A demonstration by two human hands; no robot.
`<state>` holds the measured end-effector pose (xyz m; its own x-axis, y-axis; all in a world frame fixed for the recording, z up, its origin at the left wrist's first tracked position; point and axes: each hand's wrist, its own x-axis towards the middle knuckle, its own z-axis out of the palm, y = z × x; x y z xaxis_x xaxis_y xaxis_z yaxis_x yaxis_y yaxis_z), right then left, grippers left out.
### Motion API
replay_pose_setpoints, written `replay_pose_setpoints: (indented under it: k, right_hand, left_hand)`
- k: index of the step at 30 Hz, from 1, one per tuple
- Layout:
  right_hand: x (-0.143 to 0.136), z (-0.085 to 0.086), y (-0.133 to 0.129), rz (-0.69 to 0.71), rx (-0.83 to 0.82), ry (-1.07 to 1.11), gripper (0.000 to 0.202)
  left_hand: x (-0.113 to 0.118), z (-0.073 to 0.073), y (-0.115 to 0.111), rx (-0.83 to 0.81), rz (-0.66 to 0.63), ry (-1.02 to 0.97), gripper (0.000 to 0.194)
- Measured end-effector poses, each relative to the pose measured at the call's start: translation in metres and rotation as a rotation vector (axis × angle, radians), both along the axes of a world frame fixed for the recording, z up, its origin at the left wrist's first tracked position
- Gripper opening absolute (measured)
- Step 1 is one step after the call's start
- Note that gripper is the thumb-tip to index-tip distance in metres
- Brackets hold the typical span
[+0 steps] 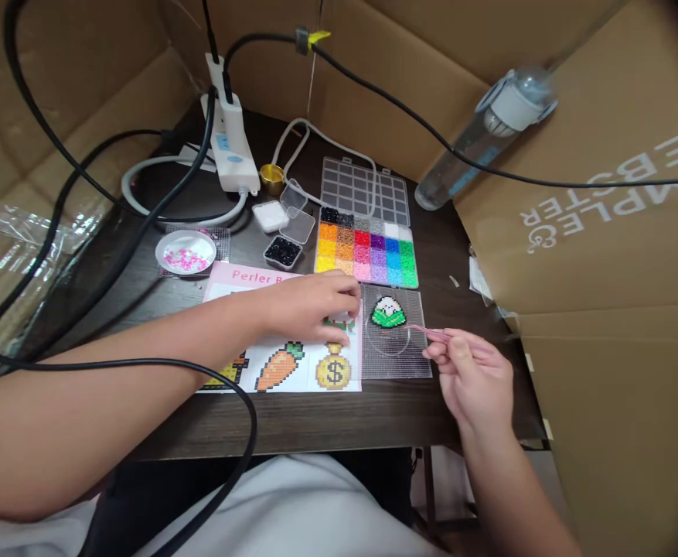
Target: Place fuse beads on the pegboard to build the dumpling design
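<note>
My right hand (478, 375) grips pink tweezers (438, 334). Their tip points left, just below a green and white bead figure (389, 312) with a dark outline. That figure lies on a clear pegboard (413, 363), with a round clear outline beneath its lower part. My left hand (315, 305) rests over the printed pattern sheet (246, 272), its fingers curved and the thumb apart from them. Nothing shows between them. On the sheet, a carrot (281, 367) and a money bag (334, 367) are visible, while my left forearm covers other pictures.
Behind the sheet stands an opened bead box (367, 247) of many colours. Small cases of black beads (283, 252) and white beads (270, 216) sit left of it, near a dish (186, 252) with pink beads. Cables (246, 387), a power strip (231, 147), a bottle (483, 139) and cardboard walls surround the table.
</note>
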<state>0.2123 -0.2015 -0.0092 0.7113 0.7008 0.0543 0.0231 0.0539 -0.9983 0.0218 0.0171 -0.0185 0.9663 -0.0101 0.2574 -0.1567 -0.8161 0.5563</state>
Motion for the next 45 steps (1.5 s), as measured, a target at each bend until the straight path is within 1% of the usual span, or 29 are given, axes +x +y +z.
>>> replay_pose_setpoints:
  k: [3,6,13,17,24,30,38,45]
  right_hand:
    - [-0.002,-0.012,0.0,-0.034,0.026,0.065,0.015]
    - [-0.003,-0.016,0.002,-0.027,0.013,0.066,0.017]
    - [-0.005,-0.024,-0.004,-0.018,-0.089,-0.095,0.018]
    - [-0.006,-0.029,-0.005,-0.028,-0.105,-0.152,0.019]
    - [-0.005,-0.029,-0.005,-0.02,-0.133,-0.172,0.02]
    - [-0.007,-0.027,-0.005,0.001,-0.11,-0.144,0.015]
    - [-0.006,-0.027,-0.005,0.008,-0.136,-0.191,0.018]
    - [-0.007,-0.026,-0.006,0.012,-0.132,-0.194,0.017]
  left_hand:
    - [0.0,0.0,0.0,0.001,-0.002,0.006,0.025]
    - [0.0,0.0,0.001,0.002,-0.006,0.016,0.025]
    - [0.0,0.002,0.001,0.003,-0.01,0.027,0.025]
    - [0.0,0.002,0.001,0.001,-0.011,0.026,0.025]
    - [0.001,0.0,0.002,0.003,-0.021,-0.006,0.024]
    - [0.0,0.002,0.001,-0.003,-0.009,0.019,0.025]
    - [0.0,0.002,0.001,-0.012,-0.009,0.001,0.024]
    - [0.0,0.002,0.001,0.007,-0.01,0.012,0.025]
